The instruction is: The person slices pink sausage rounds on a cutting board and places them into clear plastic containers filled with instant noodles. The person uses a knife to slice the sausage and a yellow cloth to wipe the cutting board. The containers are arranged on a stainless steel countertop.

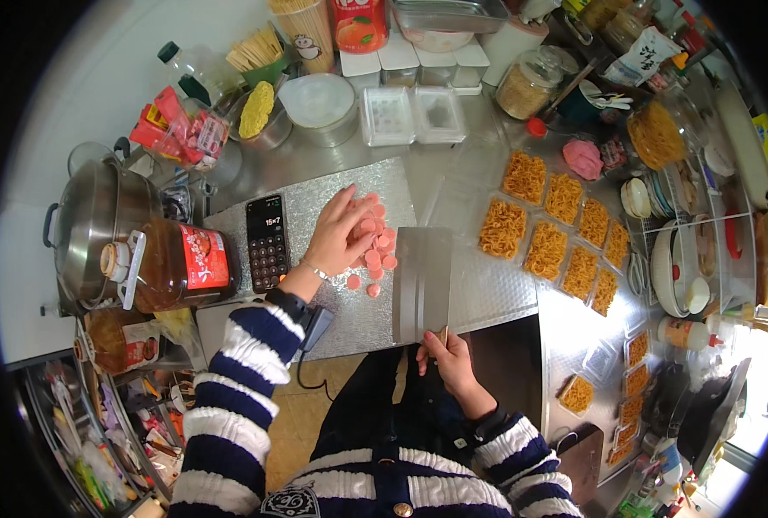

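My right hand [447, 361] is closed round the handle of a wide cleaver [423, 281]. The cleaver's blade lies over the right part of a silvery cutting surface [332, 332], pointing away from me. Pink round sausage slices [373, 260] are heaped just left of the blade, with a few loose ones nearer to me. Over the left side of this heap rests my left hand [336, 235], fingers stretched out and touching the slices; it partly hides them. Beside that hand, a phone [267, 243] lies face up with a calculator on its screen.
Portions of fried noodles in clear trays [543, 249] stand on the steel counter at right, with more trays [636, 380] nearer to me. A large brown-filled jar [176, 265] and a steel pot [99, 226] crowd the left. Lidded boxes [387, 116] line the back.
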Demonstrator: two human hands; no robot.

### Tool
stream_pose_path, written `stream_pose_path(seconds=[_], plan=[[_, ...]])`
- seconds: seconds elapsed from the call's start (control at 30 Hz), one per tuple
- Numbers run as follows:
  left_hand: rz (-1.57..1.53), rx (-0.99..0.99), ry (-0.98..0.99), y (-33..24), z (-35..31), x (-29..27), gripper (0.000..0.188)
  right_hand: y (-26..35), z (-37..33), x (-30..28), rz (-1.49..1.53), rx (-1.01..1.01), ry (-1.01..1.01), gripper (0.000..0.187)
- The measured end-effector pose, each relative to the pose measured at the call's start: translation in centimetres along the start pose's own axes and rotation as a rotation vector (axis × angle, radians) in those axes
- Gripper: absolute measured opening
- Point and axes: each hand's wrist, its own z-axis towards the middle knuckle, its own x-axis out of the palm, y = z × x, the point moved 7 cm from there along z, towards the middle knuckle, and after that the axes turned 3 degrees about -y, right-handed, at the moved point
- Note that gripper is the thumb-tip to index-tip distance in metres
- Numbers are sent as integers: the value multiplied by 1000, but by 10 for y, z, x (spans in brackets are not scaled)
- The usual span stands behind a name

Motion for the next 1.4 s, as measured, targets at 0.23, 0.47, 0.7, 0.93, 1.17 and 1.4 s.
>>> stream_pose_path(seconds=[0.23, 0.47, 0.7, 0.93, 1.17, 1.4], plan=[[-50, -47, -68, -2, -32, 8, 54, 9, -12, 6, -313, 48, -147, 24], [-204, -286, -316, -19, -50, 14, 48, -5, 1, 51, -322, 5, -89, 23], [-535, -473, -477, -12, -73, 25, 40, -10, 16, 73, -279, -22, 78, 22], [-758, -675, -497, -20, -94, 31, 37, -23, 13, 77, -213, 3, 231, 24], [-500, -434, -369, -51, -81, 21, 43, -29, 2, 62, -38, 70, 205, 26], [-188, -421, -379, -12, -58, 5, 47, -24, 11, 61, -71, 79, 149, 25]])
